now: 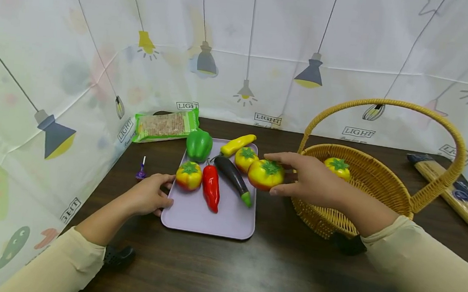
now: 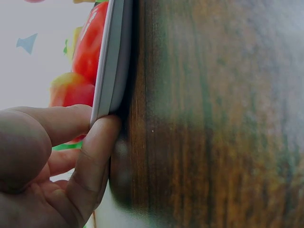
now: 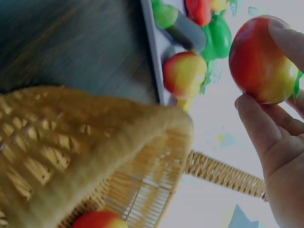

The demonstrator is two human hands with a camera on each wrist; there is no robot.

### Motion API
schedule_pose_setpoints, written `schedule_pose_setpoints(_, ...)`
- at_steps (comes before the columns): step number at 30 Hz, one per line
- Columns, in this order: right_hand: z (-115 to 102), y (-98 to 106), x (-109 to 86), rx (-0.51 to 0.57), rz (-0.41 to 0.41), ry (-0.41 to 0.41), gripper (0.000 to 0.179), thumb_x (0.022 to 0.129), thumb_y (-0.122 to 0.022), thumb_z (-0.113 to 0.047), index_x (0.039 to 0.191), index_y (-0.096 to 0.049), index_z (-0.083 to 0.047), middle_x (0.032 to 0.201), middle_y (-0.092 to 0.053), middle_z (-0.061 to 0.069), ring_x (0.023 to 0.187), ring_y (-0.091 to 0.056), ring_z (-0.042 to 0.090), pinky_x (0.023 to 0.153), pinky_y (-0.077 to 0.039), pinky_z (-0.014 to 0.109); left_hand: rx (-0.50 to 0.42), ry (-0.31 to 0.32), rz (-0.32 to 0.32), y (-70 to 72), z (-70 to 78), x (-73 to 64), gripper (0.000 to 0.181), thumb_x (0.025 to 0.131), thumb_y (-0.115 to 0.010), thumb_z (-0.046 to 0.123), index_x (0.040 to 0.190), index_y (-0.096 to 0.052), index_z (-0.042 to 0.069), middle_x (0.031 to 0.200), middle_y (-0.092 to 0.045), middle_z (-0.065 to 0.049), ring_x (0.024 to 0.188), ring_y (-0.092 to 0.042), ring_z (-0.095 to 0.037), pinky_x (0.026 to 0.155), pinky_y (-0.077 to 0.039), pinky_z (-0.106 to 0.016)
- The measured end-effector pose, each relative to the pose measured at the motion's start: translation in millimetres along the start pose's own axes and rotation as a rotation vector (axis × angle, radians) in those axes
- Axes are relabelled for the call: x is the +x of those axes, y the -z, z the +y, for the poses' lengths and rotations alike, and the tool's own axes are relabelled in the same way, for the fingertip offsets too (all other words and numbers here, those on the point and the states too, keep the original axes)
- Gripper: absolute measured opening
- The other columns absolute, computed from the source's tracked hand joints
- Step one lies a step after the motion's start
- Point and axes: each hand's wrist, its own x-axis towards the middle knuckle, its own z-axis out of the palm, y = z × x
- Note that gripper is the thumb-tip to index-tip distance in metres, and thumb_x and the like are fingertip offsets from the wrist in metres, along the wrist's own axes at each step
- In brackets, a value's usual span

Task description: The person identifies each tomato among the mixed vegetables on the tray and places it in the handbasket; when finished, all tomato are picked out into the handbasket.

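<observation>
My right hand (image 1: pixel 318 183) grips a red-and-yellow tomato (image 1: pixel 263 175) with green leaves on top, between the basket and the tray's right edge. In the right wrist view the thumb and fingers pinch this tomato (image 3: pixel 259 61) from opposite sides. My left hand (image 1: pixel 150 195) pinches the left rim of a light purple tray (image 1: pixel 210 225), thumb above and fingertips below, as the left wrist view shows. On the tray lie a red chili pepper (image 1: pixel 211 188), an eggplant (image 1: pixel 232 177), a green bell pepper (image 1: pixel 198 145), a yellow pepper (image 1: pixel 238 144) and two more tomatoes, one left (image 1: pixel 188 176), one right (image 1: pixel 246 158).
A wicker basket (image 1: pixel 381 177) with a tall handle stands at the right, holding another tomato (image 1: pixel 338 166). Packaged noodles (image 1: pixel 455 193) lie beyond it. A green-edged packet (image 1: pixel 166 126) and a purple lollipop (image 1: pixel 141 172) are left of the tray. A printed curtain (image 1: pixel 243 35) hangs behind.
</observation>
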Motion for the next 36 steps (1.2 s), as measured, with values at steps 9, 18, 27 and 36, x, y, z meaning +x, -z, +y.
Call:
schedule_pose_setpoints(9,16,14,-19.2,-0.022,0.028,0.011,0.074,0.088,-0.081,-0.041,0.153,-0.048,-0.025,0.140,-0.056,0.009,0.119,-0.058,0.027,0.099,-0.051,0.051,0.005,-0.009,-0.004,-1.0,-0.5,0.3,0.074,0.092,-0.073,-0.001,0.155,-0.033,-0.006,0.132,-0.048,-0.023,0.089,-0.064,-0.022,0.059,-0.061,-0.037)
schedule_pose_setpoints(18,31,27,-32.4,-0.044,0.049,-0.015,0.077,0.088,-0.079,-0.046,0.153,-0.047,-0.020,0.144,-0.053,0.013,0.122,-0.056,0.034,0.100,-0.050,0.057,0.016,-0.001,0.003,-2.1,-1.1,1.2,0.073,0.092,-0.072,-0.001,0.154,-0.034,-0.006,0.132,-0.047,-0.023,0.090,-0.064,-0.022,0.059,-0.061,-0.036)
schedule_pose_setpoints(27,51,37,-38.4,0.000,0.063,-0.019,0.078,0.090,-0.078,-0.042,0.154,-0.044,-0.013,0.145,-0.050,0.015,0.125,-0.056,0.041,0.098,-0.052,0.055,0.015,0.005,0.001,-1.3,-0.5,1.2,0.073,0.092,-0.072,0.000,0.154,-0.034,-0.006,0.133,-0.047,-0.023,0.093,-0.064,-0.023,0.060,-0.061,-0.036)
schedule_pose_setpoints(36,71,38,-37.2,0.042,0.086,-0.066,0.075,0.089,-0.081,-0.037,0.152,-0.047,-0.015,0.145,-0.050,0.012,0.127,-0.055,0.040,0.099,-0.051,0.055,0.018,0.006,-0.005,-1.0,-1.4,0.7,0.074,0.092,-0.073,0.001,0.154,-0.034,-0.006,0.133,-0.048,-0.023,0.091,-0.063,-0.022,0.061,-0.061,-0.036)
